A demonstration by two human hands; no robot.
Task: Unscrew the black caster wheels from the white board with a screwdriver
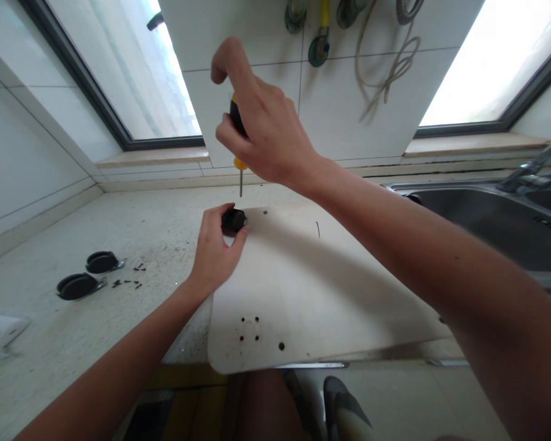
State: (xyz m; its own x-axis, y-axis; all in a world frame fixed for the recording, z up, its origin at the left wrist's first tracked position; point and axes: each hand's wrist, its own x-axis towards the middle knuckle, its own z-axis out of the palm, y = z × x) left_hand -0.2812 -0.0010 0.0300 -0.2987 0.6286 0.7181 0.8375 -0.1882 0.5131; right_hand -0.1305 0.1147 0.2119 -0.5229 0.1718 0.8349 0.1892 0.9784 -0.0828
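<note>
In my right hand [269,125] is a screwdriver [240,163] with a yellow and black handle, its index finger lifted off. The shaft points straight down, and its tip hangs just above my left hand [218,248]. My left fingers and thumb close around a black caster [233,222] at the far left corner of a white board [298,275]. The caster's underside is hidden. Several holes [250,329] pierce the board's near left corner. Two more black casters [101,262] with metal plates lie on the counter to the left, beside several small dark screws [127,282].
The board lies on a pale speckled counter [156,214] with dirt specks by its left edge. A steel sink [477,226] and a faucet [532,171] stand at the right. Valves [319,50] and a coiled cord [395,67] are on the tiled wall between two windows.
</note>
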